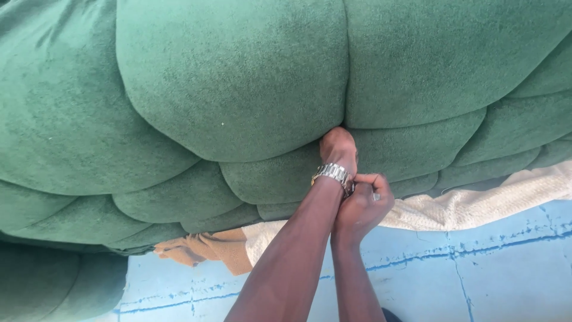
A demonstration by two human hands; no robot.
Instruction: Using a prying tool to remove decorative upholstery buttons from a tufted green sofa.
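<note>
Underneath, green tufted upholstery (pixel 232 77) over pale-blue floor (pixel 488 268).

The floor (pixel 494 280) fills the lower part of the frame, most of it showing at the lower right. It is pale blue, with darker blue lines crossing it like tile joints, worn and patchy in places. A big green padded cushion (pixel 232 77), soft and tufted into rounded bulges, covers the upper two thirds of the frame and reaches down to the lower left corner. Under its lower edge a cream textured cloth (pixel 476 206) lies on the floor, running from the centre to the right edge. Just left of it, at the lower centre, a crumpled tan cloth (pixel 205 250) lies on the floor, touching the cream one.
</note>
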